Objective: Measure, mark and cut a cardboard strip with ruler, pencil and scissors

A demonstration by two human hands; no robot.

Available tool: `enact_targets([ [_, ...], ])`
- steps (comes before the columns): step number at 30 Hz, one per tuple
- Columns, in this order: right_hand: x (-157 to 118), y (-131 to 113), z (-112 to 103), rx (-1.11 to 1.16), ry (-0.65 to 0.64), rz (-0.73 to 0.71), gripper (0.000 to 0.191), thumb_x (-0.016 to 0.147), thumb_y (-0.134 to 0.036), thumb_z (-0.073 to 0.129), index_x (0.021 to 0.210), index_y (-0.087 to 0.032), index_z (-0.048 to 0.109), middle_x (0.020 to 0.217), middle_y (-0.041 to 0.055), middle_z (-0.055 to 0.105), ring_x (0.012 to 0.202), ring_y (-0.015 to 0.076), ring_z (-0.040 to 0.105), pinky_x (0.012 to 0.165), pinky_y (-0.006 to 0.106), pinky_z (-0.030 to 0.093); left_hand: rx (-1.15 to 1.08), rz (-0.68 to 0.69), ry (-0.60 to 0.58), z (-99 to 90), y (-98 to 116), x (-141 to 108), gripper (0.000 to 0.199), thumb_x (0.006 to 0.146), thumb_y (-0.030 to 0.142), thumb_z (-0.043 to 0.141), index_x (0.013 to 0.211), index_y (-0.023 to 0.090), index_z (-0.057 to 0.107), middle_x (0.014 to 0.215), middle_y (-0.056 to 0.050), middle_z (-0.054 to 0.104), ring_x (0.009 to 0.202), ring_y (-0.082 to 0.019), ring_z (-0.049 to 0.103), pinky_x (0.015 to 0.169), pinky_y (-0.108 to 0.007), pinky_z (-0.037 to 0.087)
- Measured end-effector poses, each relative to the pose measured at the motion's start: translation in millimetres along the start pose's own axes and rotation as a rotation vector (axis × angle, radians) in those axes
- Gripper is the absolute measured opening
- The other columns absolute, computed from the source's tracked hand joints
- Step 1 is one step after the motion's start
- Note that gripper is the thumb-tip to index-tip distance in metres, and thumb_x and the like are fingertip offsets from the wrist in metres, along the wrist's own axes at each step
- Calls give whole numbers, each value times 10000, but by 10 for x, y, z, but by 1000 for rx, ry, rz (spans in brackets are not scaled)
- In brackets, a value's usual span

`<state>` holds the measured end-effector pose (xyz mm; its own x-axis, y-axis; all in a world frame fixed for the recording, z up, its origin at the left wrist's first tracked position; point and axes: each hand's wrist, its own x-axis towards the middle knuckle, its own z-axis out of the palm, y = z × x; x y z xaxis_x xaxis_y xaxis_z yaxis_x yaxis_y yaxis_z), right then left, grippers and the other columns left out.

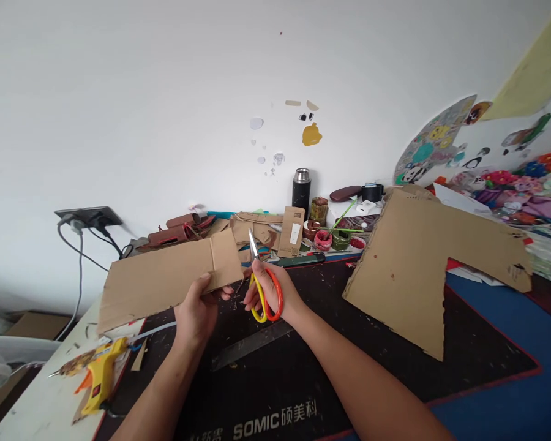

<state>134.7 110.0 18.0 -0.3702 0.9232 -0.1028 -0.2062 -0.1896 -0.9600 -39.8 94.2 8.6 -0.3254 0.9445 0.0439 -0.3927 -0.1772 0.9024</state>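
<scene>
My left hand (pixel 198 309) grips a long strip of brown cardboard (pixel 160 278) by its lower edge, thumb on top and fingers underneath. A crease crosses the strip near its right end. In my right hand (pixel 273 288) is a pair of scissors (pixel 267 297) with one yellow and one red handle loop. Their blades point up and look closed, just right of the strip's end. Under both hands lies a black desk mat (pixel 257 392) with a clear ruler-like strip (pixel 250 346) and small scraps on it.
A yellow glue gun (pixel 101 373) lies at the left. To the right rests a large L-shaped cardboard piece (pixel 404 263). Along the wall stand a black thermos (pixel 302 191), paint jars (pixel 322 240) and cardboard offcuts (pixel 257 228). Cables hang from a power socket (pixel 89 216).
</scene>
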Motion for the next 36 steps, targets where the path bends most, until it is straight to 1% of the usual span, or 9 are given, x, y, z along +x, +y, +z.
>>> enact_targets([
  [6,39,32,-6,2,-79,5,919,679,-1067,584,1044,-224,579,689,39,761,581,231,777,490,249,537,4,-7,16,15,-7,-29,248,781,380,770,681,157,734,608,-89,710,519,-231,683,483,-318,544],
  [8,11,26,1,-10,-112,-37,899,691,-1058,594,1041,-229,588,747,39,768,675,247,807,570,276,593,5,-3,13,20,-2,-32,249,771,382,772,689,150,728,603,-83,704,507,-224,675,479,-315,543],
  [10,-21,19,9,-22,-129,-57,861,724,-1041,595,1011,-229,593,787,34,764,682,238,808,602,284,614,8,-2,4,30,8,-38,250,758,380,774,679,150,718,583,-73,690,492,-218,665,472,-311,539],
  [14,-55,27,27,-61,-74,-19,824,791,-1026,546,956,-219,574,695,-5,696,467,179,705,429,238,522,13,13,-3,75,26,-80,247,765,377,770,668,158,709,552,-58,665,475,-204,640,452,-298,521],
  [17,-54,36,35,-75,-26,-36,792,817,-1004,550,883,-215,560,633,-30,640,414,155,656,367,208,454,24,24,-17,117,35,-133,225,787,366,768,695,169,709,552,-50,661,463,-203,629,439,-301,508],
  [24,-65,-2,34,-80,49,-75,776,820,-997,544,843,-221,575,529,-39,616,382,161,627,357,218,467,70,0,-91,166,53,-221,231,754,373,807,717,158,730,552,-46,675,443,-204,622,421,-298,499],
  [28,-78,-36,35,-97,97,-91,740,825,-977,568,771,-240,546,460,-62,545,327,148,567,313,208,391,86,-19,-129,177,60,-249,268,760,387,811,679,148,722,538,-68,676,442,-219,633,411,-303,498],
  [32,-60,-68,17,-21,135,-117,713,845,-943,597,714,-247,516,471,-65,518,307,126,517,306,218,372,69,-11,-107,178,76,-219,246,757,373,796,692,147,725,512,-55,653,429,-208,624,392,-283,474],
  [36,-22,-87,-21,66,152,-77,685,810,-923,663,818,-245,563,499,-81,531,290,126,484,299,235,388,41,-1,-58,168,112,-144,261,768,384,772,653,164,690,505,-48,645,420,-188,610,400,-271,481],
])
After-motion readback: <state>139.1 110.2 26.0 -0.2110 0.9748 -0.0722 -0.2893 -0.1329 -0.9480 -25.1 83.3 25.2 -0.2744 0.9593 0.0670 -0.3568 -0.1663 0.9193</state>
